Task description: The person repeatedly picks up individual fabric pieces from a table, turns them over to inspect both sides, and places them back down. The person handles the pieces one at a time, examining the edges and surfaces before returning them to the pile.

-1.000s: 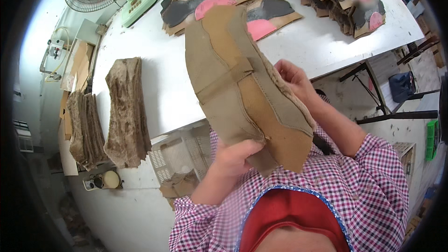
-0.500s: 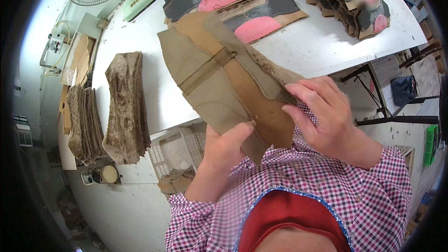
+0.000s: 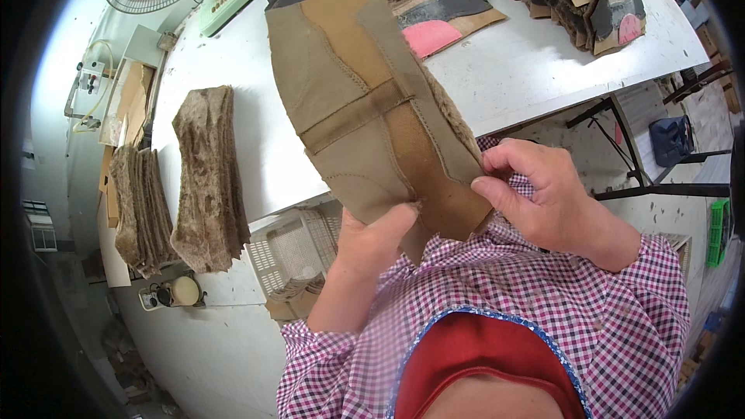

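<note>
I hold a tan and brown stitched boot upper (image 3: 345,132) over the near edge of the table, with brown fur showing along its right side. My left hand (image 3: 371,242) is closed on its lower edge, thumb on the outer face and fingers hidden behind. At the lower right edge, my right hand (image 3: 541,195) pinches the upper between thumb and fingers. Behind the upper lie several overlapping pieces (image 3: 458,1) with dark grey and pink patches. To the left are a stack of brown furry pieces (image 3: 208,178) and a second, leaning stack (image 3: 143,209).
The white table (image 3: 543,85) carries a heap of grey and pink patched pieces (image 3: 594,0) at far right and a green fan (image 3: 229,0) at far left. Below its near edge sits a pale plastic crate (image 3: 291,252). A dark metal frame (image 3: 660,192) stands at right, near a blue bag (image 3: 671,140).
The boot upper has turned more upright, its far end rising and its outer face spreading wider to view. Both hands keep their grip, the right one shifting slightly.
</note>
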Tool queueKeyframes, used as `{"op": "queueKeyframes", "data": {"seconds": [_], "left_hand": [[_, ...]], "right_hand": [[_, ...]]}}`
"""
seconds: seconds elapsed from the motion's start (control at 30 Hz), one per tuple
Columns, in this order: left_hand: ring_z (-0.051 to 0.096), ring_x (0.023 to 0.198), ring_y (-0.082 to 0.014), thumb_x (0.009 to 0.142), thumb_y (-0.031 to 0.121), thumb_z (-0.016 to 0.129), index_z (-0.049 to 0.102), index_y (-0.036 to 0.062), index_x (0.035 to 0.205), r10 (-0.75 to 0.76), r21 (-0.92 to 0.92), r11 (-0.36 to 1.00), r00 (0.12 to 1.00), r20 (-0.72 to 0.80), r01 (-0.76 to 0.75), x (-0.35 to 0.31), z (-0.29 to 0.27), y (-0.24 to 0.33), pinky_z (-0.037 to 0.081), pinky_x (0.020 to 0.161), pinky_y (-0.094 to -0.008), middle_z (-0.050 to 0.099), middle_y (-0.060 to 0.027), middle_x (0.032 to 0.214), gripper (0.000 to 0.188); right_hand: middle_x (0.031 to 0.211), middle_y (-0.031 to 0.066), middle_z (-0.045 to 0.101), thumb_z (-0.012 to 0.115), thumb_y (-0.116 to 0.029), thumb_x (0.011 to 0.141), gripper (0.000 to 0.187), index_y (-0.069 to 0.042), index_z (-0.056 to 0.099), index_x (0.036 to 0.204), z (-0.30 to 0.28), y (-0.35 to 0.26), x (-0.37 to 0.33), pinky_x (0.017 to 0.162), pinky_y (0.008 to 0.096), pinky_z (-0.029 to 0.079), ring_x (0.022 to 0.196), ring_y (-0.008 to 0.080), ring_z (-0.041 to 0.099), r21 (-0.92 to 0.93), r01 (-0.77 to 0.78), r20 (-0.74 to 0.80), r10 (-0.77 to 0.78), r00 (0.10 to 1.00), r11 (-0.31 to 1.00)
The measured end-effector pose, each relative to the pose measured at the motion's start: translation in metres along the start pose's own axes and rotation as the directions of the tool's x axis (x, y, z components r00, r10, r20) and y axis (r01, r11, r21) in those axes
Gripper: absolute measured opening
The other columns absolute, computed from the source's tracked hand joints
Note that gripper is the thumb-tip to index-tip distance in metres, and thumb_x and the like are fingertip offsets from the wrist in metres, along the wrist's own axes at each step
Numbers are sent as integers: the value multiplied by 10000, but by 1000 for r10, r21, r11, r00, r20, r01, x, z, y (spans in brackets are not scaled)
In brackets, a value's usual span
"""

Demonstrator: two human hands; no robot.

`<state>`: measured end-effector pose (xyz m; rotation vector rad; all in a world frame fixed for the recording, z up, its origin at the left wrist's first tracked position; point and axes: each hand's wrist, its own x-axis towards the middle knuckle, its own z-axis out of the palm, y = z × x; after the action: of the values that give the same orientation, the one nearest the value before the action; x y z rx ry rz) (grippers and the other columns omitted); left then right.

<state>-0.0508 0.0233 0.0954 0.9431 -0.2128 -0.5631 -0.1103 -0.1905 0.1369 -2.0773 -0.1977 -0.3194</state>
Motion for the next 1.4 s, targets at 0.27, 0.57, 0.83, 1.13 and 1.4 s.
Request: {"op": "queueKeyframes", "data": {"seconds": [0.27, 0.57, 0.83, 1.13, 1.4], "left_hand": [[614, 988, -185, 834, 66, 739, 566, -13, 1206, 68, 182, 983, 984, -166, -37, 14, 22, 1, 516, 835, -317, 638, -89, 1109, 417], [622, 937, -163, 852, 73, 731, 602, -20, 1149, 198, 308, 939, 972, -129, -151, 15, 25, -3, 513, 798, -299, 657, -80, 1064, 336], [630, 916, -169, 855, 100, 729, 623, -24, 1130, 156, 347, 931, 982, -107, -110, 12, 25, -3, 514, 793, -301, 671, -76, 1036, 320], [638, 943, -175, 852, 90, 731, 626, -21, 1127, 143, 339, 935, 986, -90, -105, 10, 26, -8, 521, 804, -306, 676, -86, 1047, 315], [638, 942, -173, 849, 72, 734, 625, -14, 1128, 107, 329, 941, 992, -62, -81, 11, 24, -12, 528, 797, -299, 672, -85, 1051, 311]], "right_hand": [[685, 109, 603, 686, -57, 849, 129, 14, 613, 928, 6, 10, -7, 534, 310, 466, 565, 230, 582, 223, -221, 50, 215, 975, 950], [720, 122, 594, 715, -93, 826, 148, 17, 625, 865, 2, 2, 15, 550, 331, 465, 609, 235, 583, -105, 65, -64, -72, 995, 992], [718, 115, 595, 675, -45, 849, 92, 14, 604, 856, 8, 5, 6, 549, 307, 453, 602, 196, 582, 100, 36, -49, -31, 998, 994], [762, 88, 605, 663, -37, 855, 107, 21, 598, 919, 9, -1, 10, 586, 264, 463, 632, 142, 563, 180, 6, -72, 7, 997, 984], [774, 41, 602, 651, -58, 870, 102, 16, 599, 916, 10, -3, 12, 594, 238, 434, 668, 72, 520, 434, -142, -54, 183, 982, 890]]}}
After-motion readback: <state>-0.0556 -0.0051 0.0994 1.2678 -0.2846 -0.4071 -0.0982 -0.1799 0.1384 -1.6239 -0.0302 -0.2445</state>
